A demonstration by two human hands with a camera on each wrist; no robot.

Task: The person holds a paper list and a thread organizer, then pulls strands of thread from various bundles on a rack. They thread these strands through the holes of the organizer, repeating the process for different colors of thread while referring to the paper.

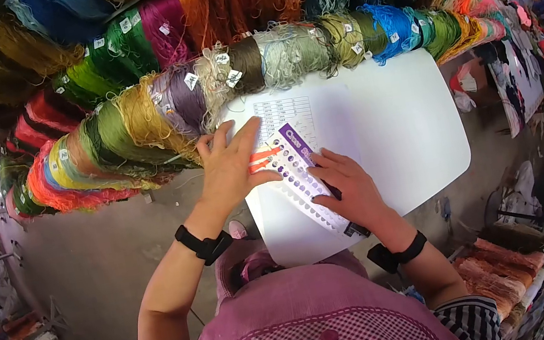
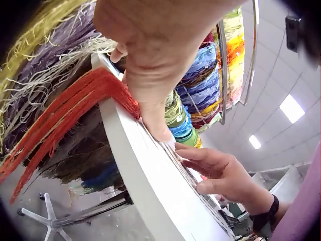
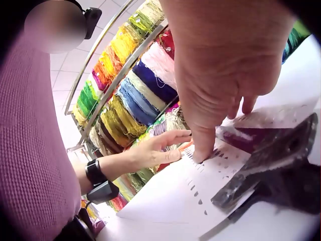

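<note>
A white card (image 1: 322, 208) with a purple header strip and rows of holes lies slanted on the white table. Orange-red thread (image 1: 264, 158) crosses its left side; in the left wrist view the same thread (image 2: 75, 108) drapes over the table edge in loose strands. My left hand (image 1: 231, 166) rests over the thread with fingers spread, its thumb stretched toward the holes. On the card's right side lies my right hand (image 1: 347, 186), fingertips touching the card. A black clip (image 3: 273, 175) sits by the card, partly beneath the right hand in the head view.
A printed sheet (image 1: 282, 113) with a number table lies beyond the card. Racks of tagged thread skeins (image 1: 295, 53) curve along the table's far and left sides. More bundles (image 1: 500, 268) are stacked at the lower right. A wheeled chair base (image 2: 47, 221) stands below.
</note>
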